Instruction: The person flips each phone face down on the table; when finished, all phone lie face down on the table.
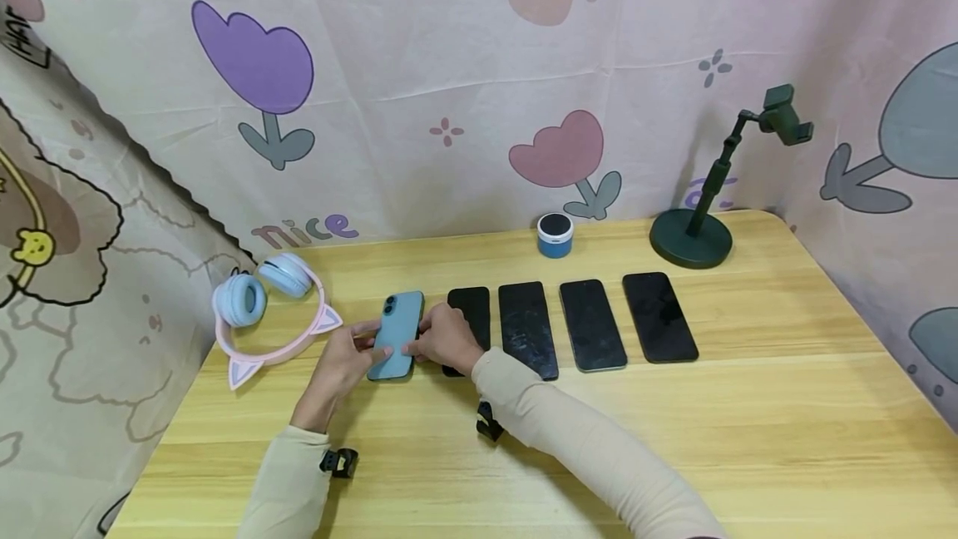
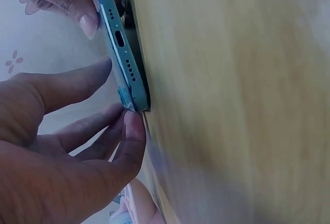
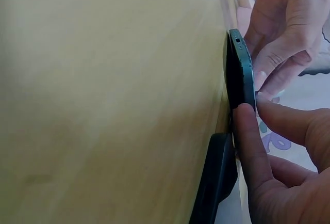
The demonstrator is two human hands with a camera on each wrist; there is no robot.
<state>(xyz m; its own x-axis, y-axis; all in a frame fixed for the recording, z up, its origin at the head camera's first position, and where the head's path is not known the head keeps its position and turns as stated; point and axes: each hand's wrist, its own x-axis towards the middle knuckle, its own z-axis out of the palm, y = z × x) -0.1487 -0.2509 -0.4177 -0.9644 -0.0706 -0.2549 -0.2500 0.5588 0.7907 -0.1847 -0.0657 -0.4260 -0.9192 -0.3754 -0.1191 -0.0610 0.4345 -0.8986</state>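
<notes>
Blue phone (image 1: 397, 334), a slim rounded slab with a matte back and a dark camera bump at its 11 o'clock corner, lies back-up on the pale wood-grain table (image 1: 674, 439), left of four glossy black phones (image 1: 591, 324). No logo is legible on it. Left hand (image 1: 340, 363) pinches its 8 o'clock edge with curled fingers; right hand (image 1: 447, 339) grips its 3 o'clock edge, thumb pressed on the rim.
</notes>
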